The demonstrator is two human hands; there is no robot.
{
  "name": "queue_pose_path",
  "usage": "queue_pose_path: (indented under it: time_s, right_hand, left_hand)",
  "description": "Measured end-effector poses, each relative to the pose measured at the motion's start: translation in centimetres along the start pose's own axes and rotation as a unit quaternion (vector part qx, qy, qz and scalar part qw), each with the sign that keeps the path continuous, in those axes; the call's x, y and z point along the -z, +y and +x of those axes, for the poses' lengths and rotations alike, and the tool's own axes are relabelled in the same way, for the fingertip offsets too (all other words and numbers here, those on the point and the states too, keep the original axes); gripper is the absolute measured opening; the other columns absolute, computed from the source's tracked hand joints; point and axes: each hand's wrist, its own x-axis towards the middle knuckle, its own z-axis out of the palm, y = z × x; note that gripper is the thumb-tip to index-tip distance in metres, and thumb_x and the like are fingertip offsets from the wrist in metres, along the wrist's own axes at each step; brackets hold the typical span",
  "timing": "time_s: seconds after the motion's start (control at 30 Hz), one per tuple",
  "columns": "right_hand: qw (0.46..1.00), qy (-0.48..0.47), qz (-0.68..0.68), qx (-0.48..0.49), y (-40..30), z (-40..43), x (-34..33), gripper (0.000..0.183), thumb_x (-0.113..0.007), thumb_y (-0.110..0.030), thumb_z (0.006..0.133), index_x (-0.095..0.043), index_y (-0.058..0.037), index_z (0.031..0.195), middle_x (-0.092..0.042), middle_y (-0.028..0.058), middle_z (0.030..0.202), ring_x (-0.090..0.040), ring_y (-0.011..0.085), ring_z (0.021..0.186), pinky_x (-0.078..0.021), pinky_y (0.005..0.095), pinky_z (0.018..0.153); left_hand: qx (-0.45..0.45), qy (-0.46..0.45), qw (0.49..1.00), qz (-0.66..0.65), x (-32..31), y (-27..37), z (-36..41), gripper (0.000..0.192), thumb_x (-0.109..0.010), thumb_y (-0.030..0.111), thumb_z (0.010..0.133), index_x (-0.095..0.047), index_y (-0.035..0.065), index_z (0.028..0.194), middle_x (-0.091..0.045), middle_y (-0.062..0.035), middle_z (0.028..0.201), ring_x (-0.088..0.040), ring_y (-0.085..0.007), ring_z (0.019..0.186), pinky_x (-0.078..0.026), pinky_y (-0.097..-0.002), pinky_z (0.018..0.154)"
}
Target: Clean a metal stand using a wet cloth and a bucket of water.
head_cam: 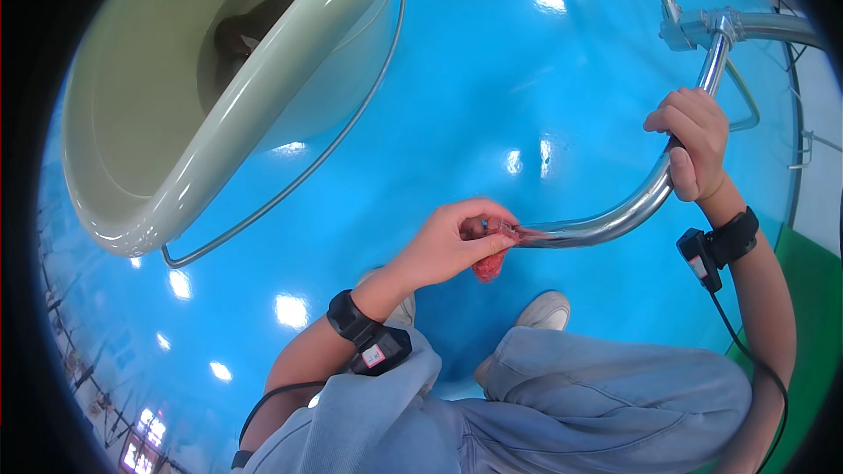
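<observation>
A bent chrome tube (609,224) runs from the right side down to the middle of the view. My right hand (695,138) is wrapped around its upper, steeper stretch. Red crumpled material (488,266), possibly mesh or thin plastic, is pinched in my left hand (454,237) against the tube's lower end. Part of this material hangs below my thumb, and the very end of the tube is hidden by my fingers. Farther up, the tube meets a clamp-like joint (685,29) that looks wrapped in clear film.
A pale green glossy basin (257,99) fills the upper left, with a dark object (240,36) inside. A thin metal rod (290,194) curves beside it. Glossy blue flooring (474,112) reflects lights; a green strip (813,316) lies right. Cabled black devices are strapped to both wrists.
</observation>
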Motion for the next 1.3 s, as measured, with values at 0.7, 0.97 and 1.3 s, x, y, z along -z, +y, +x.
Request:
queue_pose_path:
  time_s: [0.7, 0.97, 1.3]
  right_hand:
    - [0.999, 0.038, -0.004, 0.005, -0.1, 0.4, 0.4, 0.026, -0.044, -0.03, 0.071, -0.052, -0.0061, 0.065, -0.043, 0.0076, 0.059, -0.041, 0.0258, 0.051, -0.03, 0.0354, 0.05]
    - [0.999, 0.05, -0.005, -0.011, 0.0, 0.0, 0.2, 0.017, -0.048, -0.025, 0.063, -0.047, -0.008, 0.062, -0.04, 0.0069, 0.058, -0.039, 0.0255, 0.05, -0.0291, 0.036, 0.05]
    - [0.997, 0.064, 0.018, -0.028, 0.1, -0.2, 0.0, 0.014, -0.052, -0.019, 0.057, -0.045, -0.008, 0.06, -0.041, 0.007, 0.058, -0.042, 0.0261, 0.053, -0.0313, 0.0367, 0.052]
  left_hand:
    - [-0.08, 0.056, 0.993, 0.063, 1.3, 3.3, -3.2, 0.012, -0.06, -0.002, 0.082, -0.059, 0.0031, 0.093, -0.059, -0.0051, 0.08, -0.057, -0.0109, 0.061, -0.043, -0.0236, 0.051]
    - [-0.19, -0.017, 0.913, 0.36, -1.4, 17.8, -11.0, 0.017, -0.062, -0.009, 0.071, -0.057, 0.0048, 0.079, -0.059, -0.0062, 0.081, -0.056, -0.0107, 0.064, -0.041, -0.0221, 0.053]
    - [-0.175, 0.161, 0.814, 0.53, 3.4, 34.0, -6.6, 0.009, -0.058, 0.009, 0.084, -0.058, 0.0025, 0.091, -0.061, -0.0057, 0.078, -0.059, -0.0131, 0.066, -0.048, -0.0279, 0.069]
